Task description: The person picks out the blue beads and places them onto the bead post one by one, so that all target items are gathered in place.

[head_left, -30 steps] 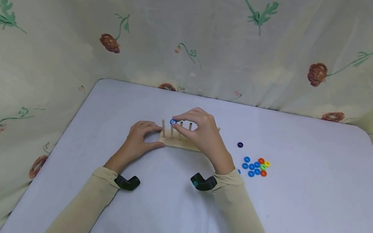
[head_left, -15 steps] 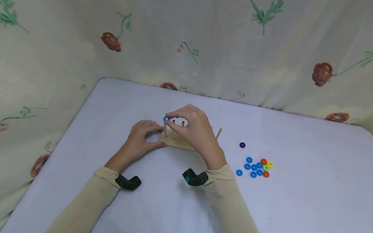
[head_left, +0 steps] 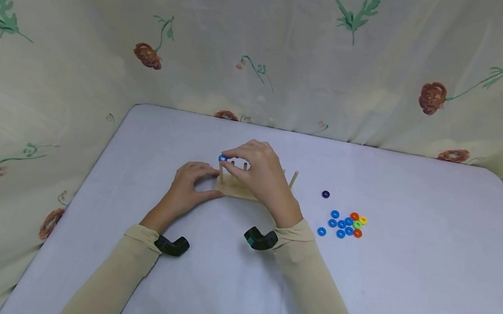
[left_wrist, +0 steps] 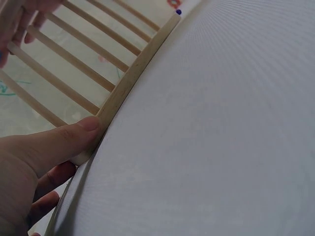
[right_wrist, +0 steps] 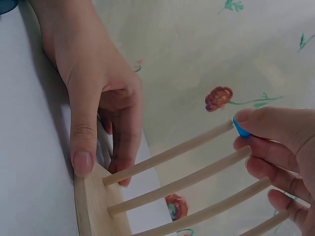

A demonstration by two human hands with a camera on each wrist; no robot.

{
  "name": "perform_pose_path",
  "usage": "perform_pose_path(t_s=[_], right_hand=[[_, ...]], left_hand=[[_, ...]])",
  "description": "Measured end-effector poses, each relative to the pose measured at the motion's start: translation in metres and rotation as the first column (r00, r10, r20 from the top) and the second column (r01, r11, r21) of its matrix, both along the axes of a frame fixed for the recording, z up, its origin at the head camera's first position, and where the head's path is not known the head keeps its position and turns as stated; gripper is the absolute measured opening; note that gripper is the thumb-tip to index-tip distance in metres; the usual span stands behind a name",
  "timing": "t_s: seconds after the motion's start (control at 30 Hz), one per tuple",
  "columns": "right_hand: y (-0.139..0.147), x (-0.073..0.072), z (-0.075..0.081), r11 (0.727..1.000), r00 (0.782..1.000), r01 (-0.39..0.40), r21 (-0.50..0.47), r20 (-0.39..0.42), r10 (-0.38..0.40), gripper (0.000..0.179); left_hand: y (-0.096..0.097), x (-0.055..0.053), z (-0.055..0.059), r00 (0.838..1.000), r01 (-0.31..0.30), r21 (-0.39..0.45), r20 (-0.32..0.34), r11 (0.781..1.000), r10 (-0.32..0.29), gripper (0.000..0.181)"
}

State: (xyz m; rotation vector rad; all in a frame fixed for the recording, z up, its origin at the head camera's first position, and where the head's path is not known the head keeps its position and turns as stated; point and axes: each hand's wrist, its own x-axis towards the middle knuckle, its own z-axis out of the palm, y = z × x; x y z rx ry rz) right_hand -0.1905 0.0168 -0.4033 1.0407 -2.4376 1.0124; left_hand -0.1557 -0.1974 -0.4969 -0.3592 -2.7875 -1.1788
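A wooden peg rack (head_left: 239, 191), a flat base with a row of upright pegs, stands on the table. My left hand (head_left: 187, 190) grips its left end, thumb on the front edge of the base (left_wrist: 125, 87) and fingers behind it. Between thumb and index finger my right hand (head_left: 262, 175) pinches a small blue ring (head_left: 222, 158) at the top of the leftmost peg (right_wrist: 170, 153). In the right wrist view the blue ring (right_wrist: 240, 129) meets that peg's tip. The right hand hides part of the rack in the head view.
Right of the rack, several small rings (head_left: 341, 224) lie in a loose group, mostly blue, with red-orange, yellow (head_left: 363, 220) and green ones. A dark purple ring (head_left: 325, 194) lies apart, behind them. A flowered curtain (head_left: 290, 67) hangs behind the white-covered table (head_left: 431, 263).
My right hand has carried the blue ring left, from over the second peg to the top of the leftmost peg. The left hand has stayed on the rack's end.
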Motion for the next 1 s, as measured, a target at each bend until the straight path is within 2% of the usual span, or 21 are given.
perform_pose_path(t_s=[0.27, 0.7, 0.8, 1.0], right_hand=[[-0.0008, 0.0010, -0.0011, 1.000, 0.999, -0.003, 0.005, -0.034, 0.004, 0.017], [-0.0028, 0.0005, -0.0020, 1.000, 0.999, -0.008, 0.018, -0.033, 0.009, 0.018], [-0.0024, 0.0007, -0.0019, 1.000, 0.999, -0.006, 0.015, -0.036, 0.007, 0.026], [-0.0013, 0.0021, -0.0017, 1.000, 0.998, 0.004, -0.008, -0.056, -0.004, 0.054]], left_hand=[[0.0003, -0.0010, 0.0011, 1.000, 0.006, -0.007, -0.003, 1.000, -0.006, 0.049], [0.0002, 0.0001, 0.0021, 1.000, 0.002, -0.006, 0.003, 1.000, -0.002, 0.050], [0.0003, 0.0002, 0.0021, 1.000, 0.004, -0.003, -0.003, 1.000, -0.004, 0.051], [0.0002, 0.0007, 0.0019, 1.000, 0.004, 0.004, -0.006, 1.000, -0.004, 0.055]])
